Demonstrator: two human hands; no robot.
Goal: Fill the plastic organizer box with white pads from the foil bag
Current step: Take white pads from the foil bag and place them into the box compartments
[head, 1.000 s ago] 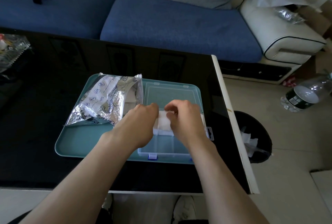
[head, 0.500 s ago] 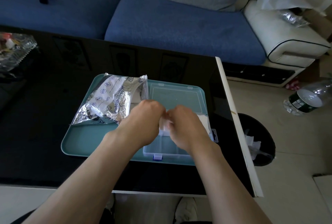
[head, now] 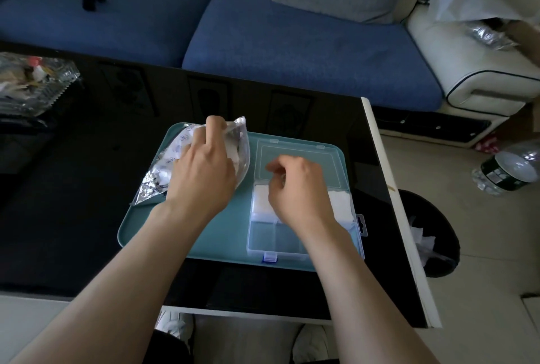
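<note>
Beyond both hands runs a blue sofa (head: 292, 42), and under them lies a black table (head: 73, 188), glossy enough to mirror the room. On it, beneath both forearms, sits a teal tray (head: 163, 235) that carries the task's things.

Under the right hand (head: 295, 188) lies the plastic organizer box (head: 292, 235), clear and divided into compartments, with its lid (head: 298, 156) folded flat on the tray on the far side of that hand's knuckles. The foil bag (head: 163, 176) lies under the left hand (head: 204, 176), on the tray's far left part and just beside the box, its mouth turned toward the right hand.

The left hand is palm down on the bag, with its fingers hooked over the upper edge of the mouth, grasping it. The right hand hovers over the far row of the box with its fingers loosely curled and nothing visible between them (they are a little blurred).

White pads (head: 261, 200) fill the far compartment just left of the right hand, and more lie in the far compartment to the right of its wrist. Another white pad shows inside the bag's mouth, just right of the left hand's knuckles. A small blue latch (head: 270, 257) sits on the box's near edge, between the two forearms.
</note>
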